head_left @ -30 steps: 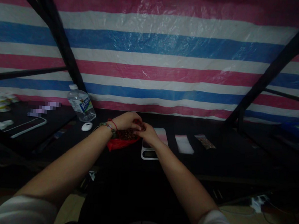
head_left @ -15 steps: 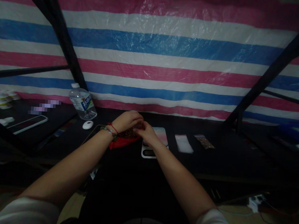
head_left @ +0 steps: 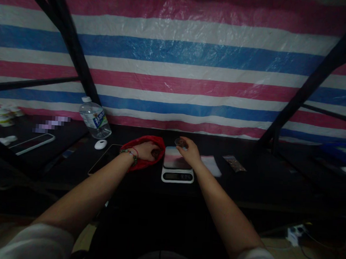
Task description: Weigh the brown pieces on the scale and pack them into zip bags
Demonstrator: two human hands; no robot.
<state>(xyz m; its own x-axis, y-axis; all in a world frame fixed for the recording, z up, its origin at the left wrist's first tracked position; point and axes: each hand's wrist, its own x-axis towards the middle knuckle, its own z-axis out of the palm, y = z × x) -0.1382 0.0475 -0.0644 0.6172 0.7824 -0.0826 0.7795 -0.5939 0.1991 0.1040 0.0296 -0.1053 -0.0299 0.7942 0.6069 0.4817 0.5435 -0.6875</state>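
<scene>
My left hand [head_left: 144, 149], with a beaded bracelet at the wrist, reaches into a red plastic bag [head_left: 141, 164]. Its fingers are curled down among small brown pieces [head_left: 155, 154], and what they grip is hidden. My right hand [head_left: 190, 149] is closed on a small clear cup [head_left: 178, 142], held over the back edge of a white kitchen scale [head_left: 177, 176]. The cup appears to have something brown in it, too dim to make out. Partly behind my right wrist lie white plastic bags [head_left: 212, 166].
A small filled clear packet [head_left: 234, 164] lies to the right. On the left are a phone [head_left: 105, 159], a white rounded object [head_left: 101, 144] and a plastic bottle [head_left: 95, 120]. Black metal posts [head_left: 77, 55] frame the striped sheet [head_left: 188, 83] behind the black table [head_left: 261, 183].
My hands, which were together over the red bag, have parted. The right hand has moved right over the scale with the cup; the left has gone down into the bag.
</scene>
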